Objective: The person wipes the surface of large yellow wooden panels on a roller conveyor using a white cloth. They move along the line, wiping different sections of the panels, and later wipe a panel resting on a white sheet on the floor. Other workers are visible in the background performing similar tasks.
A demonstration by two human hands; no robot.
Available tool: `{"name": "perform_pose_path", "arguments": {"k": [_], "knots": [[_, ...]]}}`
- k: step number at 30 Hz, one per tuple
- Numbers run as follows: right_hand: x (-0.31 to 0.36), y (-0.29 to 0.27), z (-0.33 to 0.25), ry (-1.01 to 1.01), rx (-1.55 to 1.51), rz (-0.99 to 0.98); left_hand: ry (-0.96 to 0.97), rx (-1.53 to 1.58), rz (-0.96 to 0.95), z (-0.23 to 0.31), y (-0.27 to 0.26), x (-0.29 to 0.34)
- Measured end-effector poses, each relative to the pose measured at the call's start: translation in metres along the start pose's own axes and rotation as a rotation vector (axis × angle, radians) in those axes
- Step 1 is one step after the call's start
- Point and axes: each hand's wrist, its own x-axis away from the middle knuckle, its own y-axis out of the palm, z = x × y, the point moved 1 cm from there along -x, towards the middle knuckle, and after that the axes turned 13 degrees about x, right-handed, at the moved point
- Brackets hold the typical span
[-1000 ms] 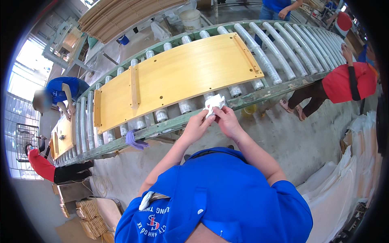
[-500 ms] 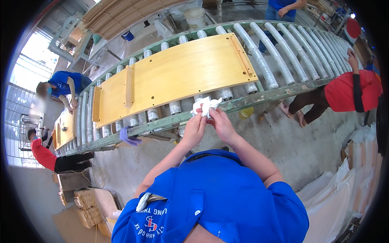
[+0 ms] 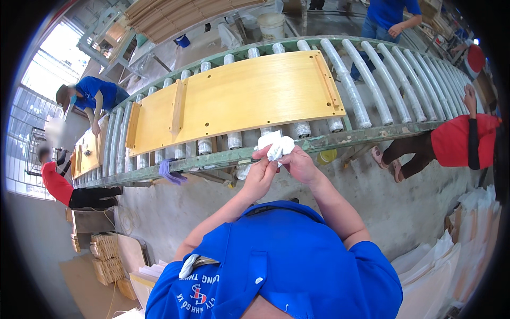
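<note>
The person close by me wears a blue shirt (image 3: 308, 255); call straight ahead of them twelve o'clock. Their left hand (image 3: 259, 178) and right hand (image 3: 302, 166) are close together, and the fingers of both pinch one crumpled white wad (image 3: 280, 149). I can't tell if it is cloth or paper. The wad is near the close rail (image 3: 389, 132) of a roller track (image 3: 368, 80). At nine o'clock, a purple bundle (image 3: 171, 173) hangs by that rail. Low down at three o'clock is a yellow pail (image 3: 326, 156). A long yellow board (image 3: 239, 103) lies flat on the rollers, mostly toward eleven o'clock, with thin wood strips (image 3: 178, 103) across it. Farther away, a person in red (image 3: 462, 141) is at three o'clock. A bending person in blue (image 3: 101, 93) reaches down between nine and ten. Past the track, at twelve, is a white bucket (image 3: 272, 31).
</note>
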Motion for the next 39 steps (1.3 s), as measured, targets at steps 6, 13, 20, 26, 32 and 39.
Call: {"name": "perform_pose_path", "arguments": {"k": [6,13,20,26,32,39], "knots": [[-0.001,-0.001,-0.028,0.115,-0.220,-0.084,-0.395,0.991,-0.430,0.020,-0.006,0.001],[-0.017,0.019,-0.035,0.189,-0.231,-0.168,-0.018,0.771,-0.367,0.013,-0.003,0.001],[-0.011,0.037,-0.005,-0.033,0.087,0.171,0.547,-0.377,0.157,0.026,-0.036,-0.006],[-0.010,0.016,-0.007,0.074,0.044,0.219,0.072,0.443,-0.089,0.026,-0.020,-0.003],[-0.017,0.029,-0.022,0.005,0.178,0.109,0.105,0.249,-0.023,0.024,-0.023,-0.001],[0.002,0.036,0.011,-0.167,0.079,0.429,0.681,-0.474,0.255,0.024,-0.015,-0.011]]}}
